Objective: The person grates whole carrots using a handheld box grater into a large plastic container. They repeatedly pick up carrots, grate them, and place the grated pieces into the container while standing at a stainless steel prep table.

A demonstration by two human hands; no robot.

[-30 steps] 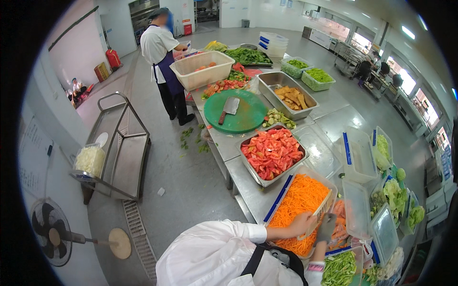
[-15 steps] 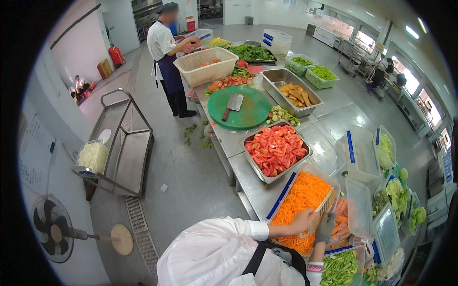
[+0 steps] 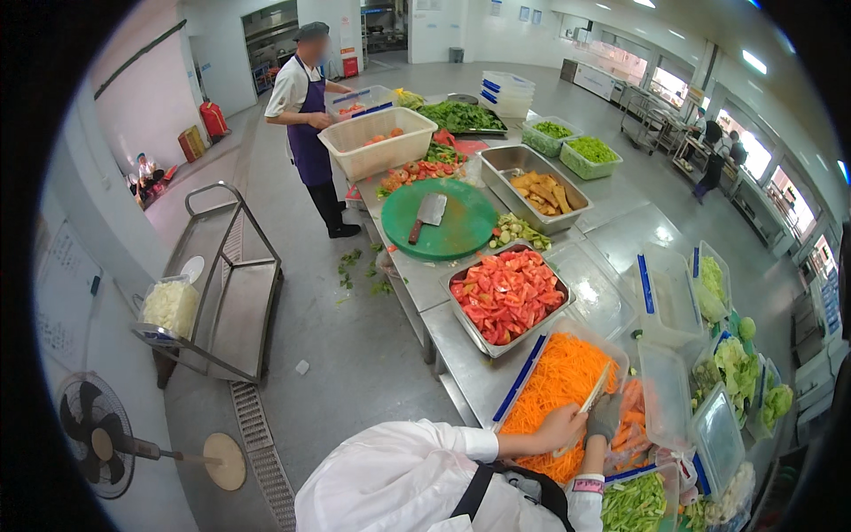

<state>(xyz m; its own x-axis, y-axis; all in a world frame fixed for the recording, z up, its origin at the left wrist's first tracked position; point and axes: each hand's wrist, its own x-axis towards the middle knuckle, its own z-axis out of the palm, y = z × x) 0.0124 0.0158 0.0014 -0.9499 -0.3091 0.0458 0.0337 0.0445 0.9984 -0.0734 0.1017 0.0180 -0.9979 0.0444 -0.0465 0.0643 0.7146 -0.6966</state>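
My left hand (image 3: 560, 427) is closed on the lower end of a flat grater (image 3: 594, 395), which leans over a clear tub (image 3: 518, 381) with a blue-edged side. Shredded carrot (image 3: 557, 372) fills this tub. Wearing a grey glove, my right hand (image 3: 605, 419) presses against the grater's right face with curled fingers. What lies inside that hand is hidden. Just to its right are peeled carrots (image 3: 632, 417) in a bag or tub.
Chopped tomatoes (image 3: 507, 297) fill a steel pan beyond the tub. Farther off, a cleaver (image 3: 429, 217) lies on a round green board (image 3: 470, 232). Cut green vegetables (image 3: 634, 504) sit near my right forearm. A co-worker (image 3: 310, 133) stands at the table's far left.
My right hand has shifted up along the grater, which now shows more edge-on. The co-worker has turned and drawn one hand back from the tubs. The whole view has tilted slightly.
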